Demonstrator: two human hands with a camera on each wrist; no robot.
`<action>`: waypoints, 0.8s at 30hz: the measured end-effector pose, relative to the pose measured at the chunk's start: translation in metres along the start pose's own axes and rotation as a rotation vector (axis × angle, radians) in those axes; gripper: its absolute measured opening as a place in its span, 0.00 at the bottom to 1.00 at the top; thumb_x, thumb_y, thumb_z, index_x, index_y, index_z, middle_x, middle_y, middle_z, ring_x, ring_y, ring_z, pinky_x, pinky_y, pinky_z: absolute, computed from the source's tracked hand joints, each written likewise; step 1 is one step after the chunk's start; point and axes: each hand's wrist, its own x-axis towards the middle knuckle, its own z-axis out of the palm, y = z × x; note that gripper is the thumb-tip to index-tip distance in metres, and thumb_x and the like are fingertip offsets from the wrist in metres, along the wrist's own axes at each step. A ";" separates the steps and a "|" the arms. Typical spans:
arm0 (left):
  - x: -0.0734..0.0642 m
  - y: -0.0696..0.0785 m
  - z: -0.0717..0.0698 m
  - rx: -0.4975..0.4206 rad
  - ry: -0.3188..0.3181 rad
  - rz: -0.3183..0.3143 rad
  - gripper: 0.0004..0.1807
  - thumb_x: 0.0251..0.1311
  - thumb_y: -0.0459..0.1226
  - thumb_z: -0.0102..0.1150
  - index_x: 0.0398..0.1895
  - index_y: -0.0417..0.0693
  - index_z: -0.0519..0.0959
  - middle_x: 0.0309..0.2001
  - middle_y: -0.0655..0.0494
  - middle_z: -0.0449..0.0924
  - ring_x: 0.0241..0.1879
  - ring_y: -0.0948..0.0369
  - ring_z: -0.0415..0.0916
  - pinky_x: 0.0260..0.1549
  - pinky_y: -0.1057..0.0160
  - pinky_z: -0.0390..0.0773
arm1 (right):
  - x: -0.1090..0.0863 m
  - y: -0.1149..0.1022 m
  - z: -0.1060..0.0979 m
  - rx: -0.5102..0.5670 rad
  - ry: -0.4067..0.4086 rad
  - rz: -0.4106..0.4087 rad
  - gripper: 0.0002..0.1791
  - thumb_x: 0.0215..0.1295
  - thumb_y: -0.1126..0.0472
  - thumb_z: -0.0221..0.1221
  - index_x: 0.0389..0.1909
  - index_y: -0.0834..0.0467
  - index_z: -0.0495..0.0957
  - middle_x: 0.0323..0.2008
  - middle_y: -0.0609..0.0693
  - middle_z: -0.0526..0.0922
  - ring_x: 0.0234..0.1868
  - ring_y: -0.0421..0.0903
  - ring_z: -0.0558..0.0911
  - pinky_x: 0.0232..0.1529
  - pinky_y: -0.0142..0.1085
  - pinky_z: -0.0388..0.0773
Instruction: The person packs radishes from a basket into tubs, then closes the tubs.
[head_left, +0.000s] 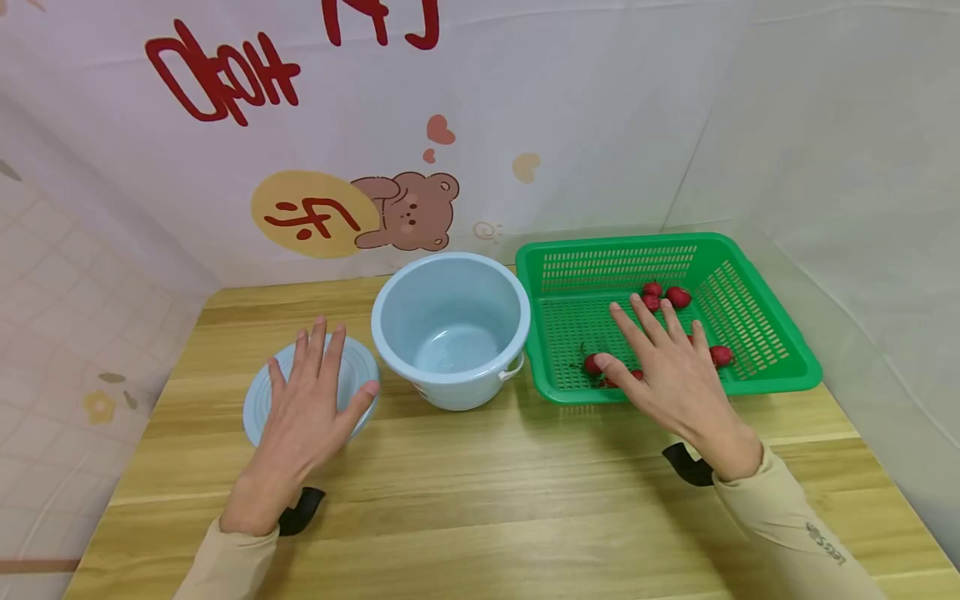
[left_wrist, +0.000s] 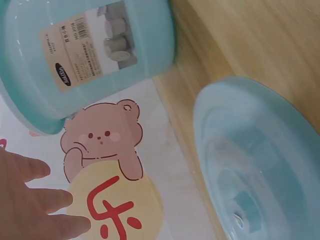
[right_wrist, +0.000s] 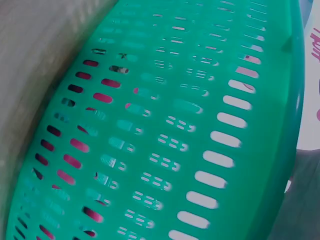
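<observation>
My left hand (head_left: 303,417) is spread above a round light-blue lid (head_left: 358,371), covering much of it in the head view. The left wrist view shows the lid (left_wrist: 245,160) with a raised middle, and some of that hand's fingers at lower left. With fingers spread, my right hand (head_left: 671,379) is over the front of a green slotted basket (head_left: 577,312), holding nothing. Several small red fruits (head_left: 678,297) lie in the basket, some partly hidden by the hand. Only the basket's outer wall (right_wrist: 200,100) fills most of the right wrist view. Between the hands stands a light-blue bucket (head_left: 453,333).
The bucket has a small white handle (head_left: 512,367) at its right side and a printed label (left_wrist: 92,47). A wooden table (head_left: 480,517) extends in front of everything. Behind it hangs a pale backdrop (head_left: 600,100) with a printed bear, and pale sheets flank both sides.
</observation>
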 end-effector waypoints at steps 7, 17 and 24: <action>0.011 0.011 -0.004 -0.095 0.021 0.016 0.46 0.74 0.60 0.48 0.84 0.43 0.50 0.84 0.43 0.40 0.81 0.38 0.39 0.68 0.22 0.37 | -0.003 0.001 -0.006 0.029 -0.030 0.019 0.40 0.76 0.35 0.50 0.83 0.47 0.56 0.82 0.55 0.51 0.80 0.70 0.48 0.70 0.76 0.42; 0.029 0.027 0.001 -0.179 -0.020 0.008 0.46 0.75 0.62 0.44 0.85 0.46 0.47 0.84 0.45 0.38 0.82 0.42 0.33 0.71 0.25 0.37 | -0.009 0.003 -0.021 0.046 -0.050 0.025 0.40 0.77 0.36 0.50 0.83 0.46 0.53 0.82 0.54 0.51 0.81 0.66 0.46 0.72 0.74 0.40; 0.034 0.031 0.009 -0.178 -0.048 0.008 0.48 0.75 0.62 0.44 0.84 0.43 0.45 0.84 0.47 0.36 0.82 0.43 0.31 0.71 0.26 0.38 | -0.011 0.006 -0.034 0.019 -0.045 0.009 0.40 0.76 0.37 0.51 0.83 0.47 0.55 0.82 0.53 0.52 0.81 0.64 0.48 0.73 0.71 0.44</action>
